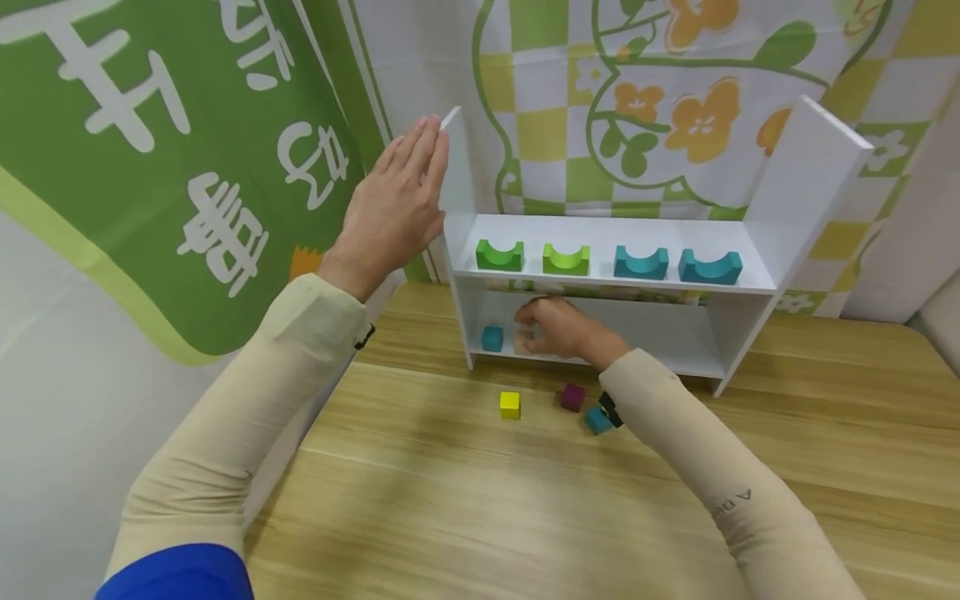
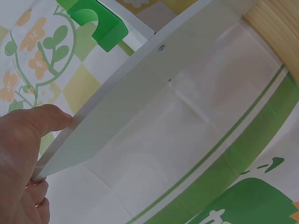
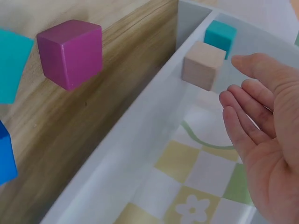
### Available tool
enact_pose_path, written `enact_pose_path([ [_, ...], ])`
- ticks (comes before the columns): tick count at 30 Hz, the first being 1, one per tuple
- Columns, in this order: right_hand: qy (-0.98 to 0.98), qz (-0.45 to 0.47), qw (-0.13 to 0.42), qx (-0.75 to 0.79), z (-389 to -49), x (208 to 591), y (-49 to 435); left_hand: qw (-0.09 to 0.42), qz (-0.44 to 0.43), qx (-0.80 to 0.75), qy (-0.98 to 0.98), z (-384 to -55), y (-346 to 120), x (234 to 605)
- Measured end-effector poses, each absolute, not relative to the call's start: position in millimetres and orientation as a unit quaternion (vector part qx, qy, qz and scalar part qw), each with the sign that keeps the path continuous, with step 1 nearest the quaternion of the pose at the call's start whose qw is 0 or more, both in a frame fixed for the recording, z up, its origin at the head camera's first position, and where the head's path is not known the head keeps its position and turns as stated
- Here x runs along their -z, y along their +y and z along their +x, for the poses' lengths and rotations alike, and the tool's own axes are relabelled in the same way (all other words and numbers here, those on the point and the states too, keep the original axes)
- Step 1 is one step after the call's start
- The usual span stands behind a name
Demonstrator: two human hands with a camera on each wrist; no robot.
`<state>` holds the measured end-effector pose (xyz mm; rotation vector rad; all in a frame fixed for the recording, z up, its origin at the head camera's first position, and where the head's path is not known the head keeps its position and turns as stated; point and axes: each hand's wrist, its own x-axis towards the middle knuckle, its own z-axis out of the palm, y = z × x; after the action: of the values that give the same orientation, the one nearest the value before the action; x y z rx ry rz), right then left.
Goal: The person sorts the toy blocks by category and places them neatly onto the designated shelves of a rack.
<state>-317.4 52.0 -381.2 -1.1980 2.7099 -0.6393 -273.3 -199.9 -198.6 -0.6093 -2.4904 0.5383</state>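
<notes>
A white two-tier shelf (image 1: pixel 795 192) stands on the table. My left hand (image 1: pixel 397 200) holds the top of its left side panel (image 2: pixel 126 98), the thumb on one side and fingers on the other. At the lower tier, my right hand (image 1: pixel 558 325) has its fingers loosely bent with nothing between them. Right by its fingertips sits a plain wooden cube (image 3: pixel 203 65), apart from them in the right wrist view. A teal cube (image 1: pixel 492 338) sits beside the wooden one, toward the shelf's left end.
Two green notched blocks (image 1: pixel 500 257) and two teal ones (image 1: pixel 641 263) line the upper tier. Before the shelf lie a yellow cube (image 1: pixel 510 406), a purple cube (image 1: pixel 572 397), a teal cube (image 1: pixel 597 420) and a blue cube (image 3: pixel 5 154). Patterned cloth (image 1: pixel 540 133) hangs behind.
</notes>
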Motion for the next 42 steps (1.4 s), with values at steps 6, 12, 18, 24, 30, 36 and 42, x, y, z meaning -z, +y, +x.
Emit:
enact_pose_path([
  [6,0.875,-0.426,0.044,0.225,-306.1,372.5,50.7,0.255,-0.221,-0.198,-0.92,-273.4,-201.9,197.5],
  [12,0.87,-0.445,0.059,0.204,-292.6,380.3,44.7,0.258,-0.224,-0.189,-0.921,-273.2,-203.4,198.4],
  [18,0.872,-0.445,0.098,0.178,-280.2,401.0,35.7,0.258,-0.224,-0.187,-0.921,-273.2,-202.8,199.3],
  [24,0.866,-0.451,0.12,0.178,-270.5,422.8,32.3,0.264,-0.229,-0.18,-0.919,-273.5,-201.5,200.0],
  [30,0.865,-0.464,0.101,0.162,-268.3,437.5,27.4,0.266,-0.228,-0.185,-0.918,-273.2,-200.0,199.6],
  [36,0.864,-0.467,0.09,0.166,-269.2,442.6,28.5,0.271,-0.23,-0.185,-0.916,-273.7,-199.0,199.7],
  [42,0.866,-0.461,0.091,0.171,-267.9,437.7,38.2,0.269,-0.231,-0.184,-0.917,-273.3,-198.9,199.4],
])
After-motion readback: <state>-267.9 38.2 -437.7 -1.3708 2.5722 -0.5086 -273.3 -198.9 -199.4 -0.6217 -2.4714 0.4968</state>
